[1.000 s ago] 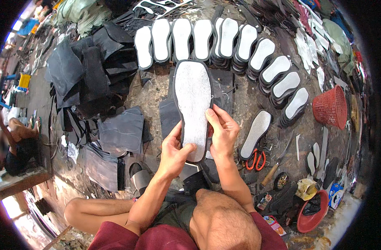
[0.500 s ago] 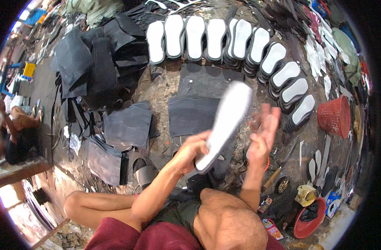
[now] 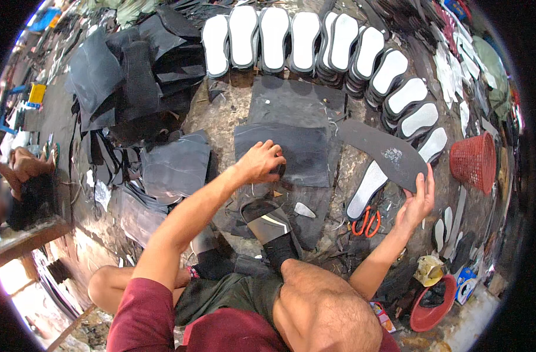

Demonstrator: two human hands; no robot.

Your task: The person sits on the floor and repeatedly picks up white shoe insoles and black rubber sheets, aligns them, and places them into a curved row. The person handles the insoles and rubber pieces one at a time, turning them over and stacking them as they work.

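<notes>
The sole [image 3: 385, 151] was dark grey, flat and kinda narrow-waisted, with a patchy whitish print. Right hand [image 3: 419, 199] had its near end gripped, so most of it stuck out toward 11 o'clock. From the left hand [image 3: 261, 162] it was around 3 o'clock; those fingers were half-curled over a black sheet [image 3: 306, 152], couldn't tell if holding anything.

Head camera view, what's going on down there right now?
A person's right hand grips one end of a dark grey, foot-shaped sole piece, marked with a pale patch. In view, it overlaps a white-topped, black-edged sole lying beside orange-handled scissors. The left hand is over a flat black sheet, fingers curled; whether it touches is unclear. Beyond, stacks of white-topped black soles stand in an arc.
</notes>
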